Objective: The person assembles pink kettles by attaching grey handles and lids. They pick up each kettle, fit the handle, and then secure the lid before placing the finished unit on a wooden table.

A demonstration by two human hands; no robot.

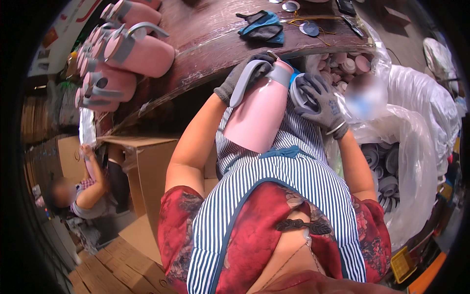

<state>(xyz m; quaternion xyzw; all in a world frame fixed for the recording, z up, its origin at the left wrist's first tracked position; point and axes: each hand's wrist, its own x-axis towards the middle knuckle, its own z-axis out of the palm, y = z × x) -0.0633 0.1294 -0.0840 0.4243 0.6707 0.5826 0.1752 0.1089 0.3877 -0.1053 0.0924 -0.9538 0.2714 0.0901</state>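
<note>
A pink vacuum jug (259, 115) with a grey collar and a grey handle lies tilted over my lap, its mouth toward the table. My left hand (249, 71), in a grey work glove, is closed around the jug's collar and upper handle. Beside the jug's neck, my gloved right hand (320, 100) has its fingers curled over a round grey plastic part (298, 92), seemingly a lid. The fingers and palm partly hide that part. A bit of something blue shows between the jug's neck and the grey part.
Several pink jugs (142, 56) stand grouped on the dark table (205, 29). A blue-black face mask (262, 28) lies there too. At right, one bag holds pink caps (345, 66), another grey parts (387, 171). Cardboard boxes (147, 171) and another person (93, 191) are at left.
</note>
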